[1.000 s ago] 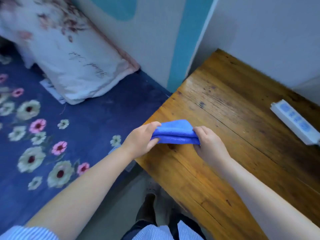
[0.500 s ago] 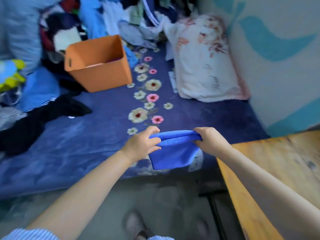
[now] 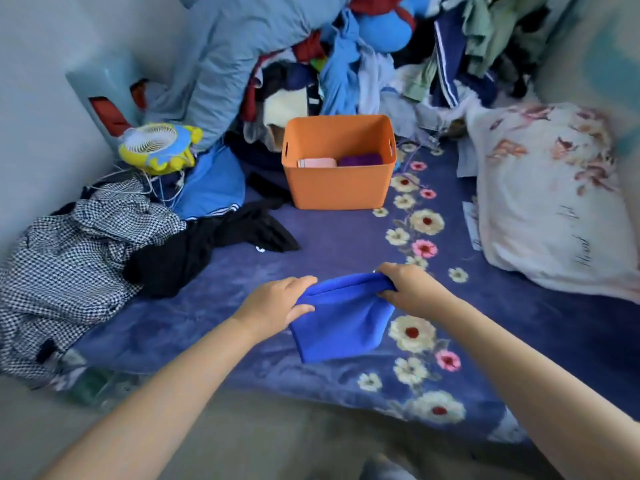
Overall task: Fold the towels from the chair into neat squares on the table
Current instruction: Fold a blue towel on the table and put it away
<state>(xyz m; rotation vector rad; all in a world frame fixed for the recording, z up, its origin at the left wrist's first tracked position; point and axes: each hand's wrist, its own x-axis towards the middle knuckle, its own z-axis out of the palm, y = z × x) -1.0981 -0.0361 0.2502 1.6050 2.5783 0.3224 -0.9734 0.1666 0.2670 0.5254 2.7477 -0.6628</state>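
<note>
Nearest, the left hand (image 3: 277,303) and right hand (image 3: 408,289) each pinch a top corner of the blue towel (image 3: 341,327); its taut edge runs nine to three o'clock, and it hangs folded, seemingly doubled, over the bed (image 3: 332,244). At twelve o'clock sits an orange bin (image 3: 337,188).

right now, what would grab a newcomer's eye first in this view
Front and centre, the left hand and right hand each pinch a top corner of a folded blue towel hanging above the flowered blanket. Behind it stands an orange bin with pink and purple items inside. A heap of clothes fills the back, and a floral pillow lies at right.
</note>
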